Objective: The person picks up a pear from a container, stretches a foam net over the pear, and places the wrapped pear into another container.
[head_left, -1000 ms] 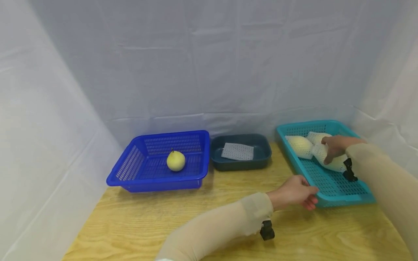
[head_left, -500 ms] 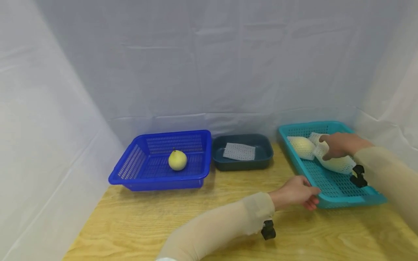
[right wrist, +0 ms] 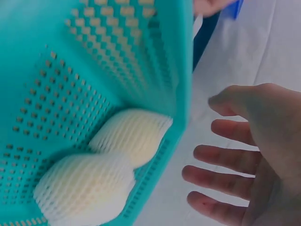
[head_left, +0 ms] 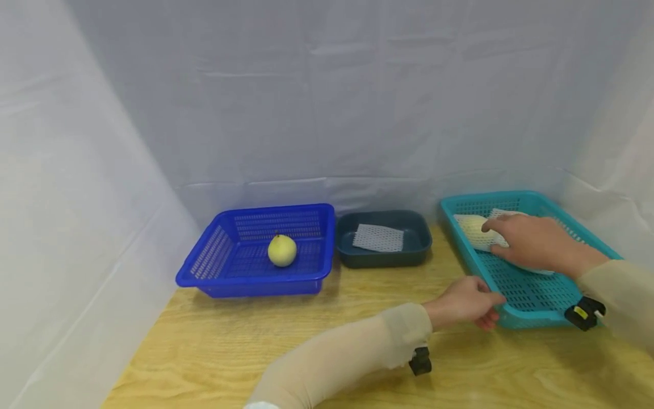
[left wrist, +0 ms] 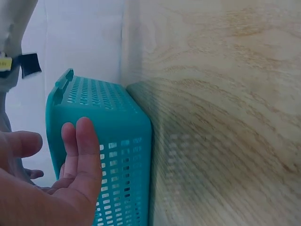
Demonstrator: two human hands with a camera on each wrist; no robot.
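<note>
The left hand (head_left: 470, 301) is at the near left corner of a teal basket (head_left: 480, 272). Its thumb and fingers hold the rim between them, the fingers flat along the outer wall in the left wrist view. Over the basket hovers the right hand (head_left: 536, 241), fingers apart with nothing in them. Beneath it lie two pale pears in white foam nets: one pear (right wrist: 134, 134) by the basket's left side and another pear (right wrist: 87, 188) beside it. In the head view the right hand hides much of the second one.
A blue basket (head_left: 255, 279) on the left contains one bare yellow pear (head_left: 282, 250). Between the baskets stands a dark green tray (head_left: 383, 259), a flattened foam net (head_left: 378, 237) inside it. White sheeting (head_left: 317, 113) hangs behind the wooden table (head_left: 357, 307).
My right hand has lifted off the nearer netted pear and shifted left, towards the other one. The left hand stays at the rim. The head view has shifted slightly.
</note>
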